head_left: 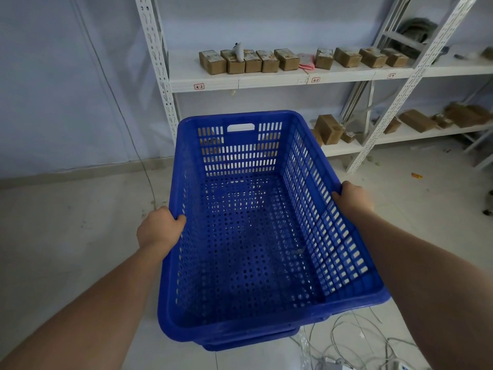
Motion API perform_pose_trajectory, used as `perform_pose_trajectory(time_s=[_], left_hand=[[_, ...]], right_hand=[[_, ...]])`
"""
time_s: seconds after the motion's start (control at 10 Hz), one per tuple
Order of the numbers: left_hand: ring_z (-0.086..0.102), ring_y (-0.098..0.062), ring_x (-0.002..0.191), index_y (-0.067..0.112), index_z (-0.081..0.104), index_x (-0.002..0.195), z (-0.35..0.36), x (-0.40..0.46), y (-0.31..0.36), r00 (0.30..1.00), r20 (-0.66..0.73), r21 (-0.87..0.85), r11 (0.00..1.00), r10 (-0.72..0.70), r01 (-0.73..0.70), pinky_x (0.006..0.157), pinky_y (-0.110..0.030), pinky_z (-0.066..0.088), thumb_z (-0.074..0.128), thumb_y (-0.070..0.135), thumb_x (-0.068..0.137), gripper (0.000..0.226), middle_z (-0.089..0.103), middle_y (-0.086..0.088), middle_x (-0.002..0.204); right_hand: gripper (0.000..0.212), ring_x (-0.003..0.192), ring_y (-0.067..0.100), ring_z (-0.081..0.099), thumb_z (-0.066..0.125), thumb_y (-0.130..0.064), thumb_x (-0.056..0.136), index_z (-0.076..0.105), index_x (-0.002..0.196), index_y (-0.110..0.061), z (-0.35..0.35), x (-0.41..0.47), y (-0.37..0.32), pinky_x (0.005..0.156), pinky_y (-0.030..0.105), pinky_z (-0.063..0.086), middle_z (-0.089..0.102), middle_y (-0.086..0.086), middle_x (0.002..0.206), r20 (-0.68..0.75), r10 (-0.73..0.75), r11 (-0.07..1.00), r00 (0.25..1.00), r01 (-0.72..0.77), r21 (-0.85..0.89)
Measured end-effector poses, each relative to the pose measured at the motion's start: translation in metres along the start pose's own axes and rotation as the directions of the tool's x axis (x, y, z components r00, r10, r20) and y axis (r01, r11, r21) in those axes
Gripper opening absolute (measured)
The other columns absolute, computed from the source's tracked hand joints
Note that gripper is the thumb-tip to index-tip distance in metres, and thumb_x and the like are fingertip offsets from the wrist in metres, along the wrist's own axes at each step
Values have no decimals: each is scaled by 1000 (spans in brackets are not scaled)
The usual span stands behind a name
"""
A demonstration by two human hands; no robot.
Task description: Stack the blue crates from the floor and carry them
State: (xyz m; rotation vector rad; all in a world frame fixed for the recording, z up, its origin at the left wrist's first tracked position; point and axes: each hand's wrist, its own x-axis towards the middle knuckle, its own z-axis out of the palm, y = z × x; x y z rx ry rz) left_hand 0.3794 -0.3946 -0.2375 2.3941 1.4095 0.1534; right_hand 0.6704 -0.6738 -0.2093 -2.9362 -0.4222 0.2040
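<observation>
A blue perforated crate (240, 121) is held up in front of me, above the floor, its inside empty. A second blue rim (253, 341) shows just under its near edge, so another crate sits nested beneath it. My left hand (160, 228) grips the left long rim, fingers curled over the edge. My right hand (352, 198) grips the right long rim in the same way. Both forearms reach in from the bottom corners.
White metal shelving (266, 78) stands ahead with rows of brown boxes (234, 61) on two levels. Loose cables (354, 340) lie on the pale tiled floor at bottom right. A thin wire (133, 145) hangs down the left wall.
</observation>
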Motion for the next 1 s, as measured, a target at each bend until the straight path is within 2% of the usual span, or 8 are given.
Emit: perform_pose_trajectory(time_s=[0.2,0.3,0.5,0.6,0.7,0.8,1.0], left_hand=[[61,-31,77,1,56,99,-2,-3,-2,999,29,55,998,31,-32,63,-34,49,45,38,93,39,63,-15,91],[58,-29,75,2,54,102,-6,-6,0,998,51,63,998,25,-28,60,-32,46,43,40,94,40,58,-11,86],[55,-25,70,6,48,101,-27,-15,4,998,44,99,994,41,-46,55,-29,41,41,39,94,34,55,-6,82],[53,-24,71,8,46,100,-49,-16,11,996,-1,124,988,94,-93,54,-28,37,41,36,93,30,59,-10,90],[60,-29,89,8,51,110,-76,-17,25,979,-27,172,966,201,-194,63,-31,42,39,36,94,35,61,-12,105],[62,-29,91,10,53,110,-106,-22,44,958,-59,160,950,279,-267,66,-32,47,38,37,93,35,63,-10,104],[61,-27,94,12,52,112,-170,-32,73,908,-113,163,909,403,-384,67,-33,45,40,40,92,37,63,-9,108]], right_hand=[[25,82,33,56,47,-21,91,48,109,-3,5,-8,-1,65,36,42,61,18,104,7,0,1000,1000,0,31],[31,100,37,58,48,-23,91,47,115,-2,0,-12,-2,74,40,45,57,19,114,19,-13,1000,1000,12,21],[40,117,34,47,49,-18,89,46,125,-1,-21,-26,-9,91,45,45,48,17,126,-43,-54,999,998,54,-6],[41,118,32,45,47,-18,88,50,126,-3,-38,-38,-20,92,45,44,47,15,127,-73,-57,998,996,54,-44],[40,116,31,47,44,-17,88,54,124,-4,-57,-51,-35,92,44,44,51,14,124,-74,-86,996,994,84,-32],[37,115,32,49,44,-15,87,57,119,-3,-76,-68,-52,91,42,46,53,15,120,-94,-138,990,986,141,27],[32,99,30,59,45,-16,85,61,112,-8,-122,-97,-77,77,35,47,61,12,112,-149,-177,971,973,197,133]])
